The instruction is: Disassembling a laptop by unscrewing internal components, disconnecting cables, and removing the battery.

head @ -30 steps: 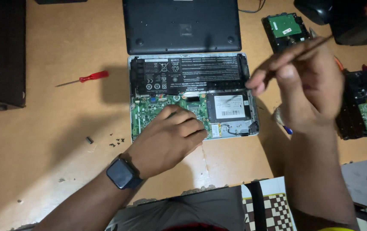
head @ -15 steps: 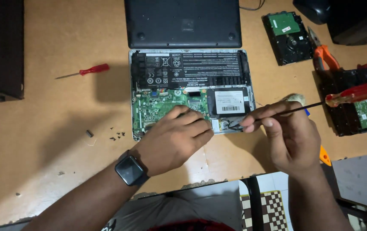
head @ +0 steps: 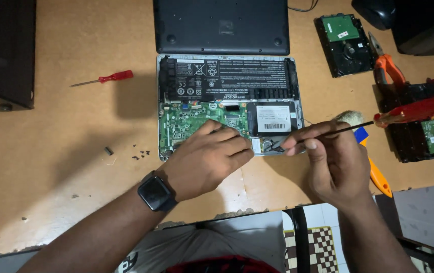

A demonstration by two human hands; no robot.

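Opened laptop (head: 227, 103) lies bottom-up at table (head: 65, 167) centre, its removed cover (head: 221, 25) just beyond at 12 o'clock. Inside: long black battery (head: 227, 78) across the top, green board (head: 186, 124) at lower left, black drive (head: 272, 119) at lower right.

Left hand (head: 204, 162) rests palm-down on the laptop's near edge, fingers curled and pressing on the board and case; it grips nothing. A dark watch (head: 156, 192) sits on its wrist.

Right hand (head: 331, 164) is at 4 o'clock of the laptop and pinches the thin shaft of a red-handled screwdriver (head: 358, 125) between thumb and fingers. The shaft runs toward 9 o'clock; its tip meets the case just below the drive, near the left fingertips. The handle sticks out toward 3 o'clock, over a second bare drive (head: 424, 131).

Surroundings: a smaller red screwdriver (head: 106, 78) lies apart at 10 o'clock of the laptop. Loose screws (head: 138, 153) are scattered at 8 o'clock, near the left wrist. A third drive with green board (head: 344, 43) sits at 2 o'clock, orange-handled pliers (head: 386, 65) beside it. A brush (head: 366, 151) with pale bristles and yellow-blue handle lies partly under the right hand. A dark box (head: 2, 50) fills the far left edge.

The left hand covers part of the board; the right fingers hide the laptop's near right corner.
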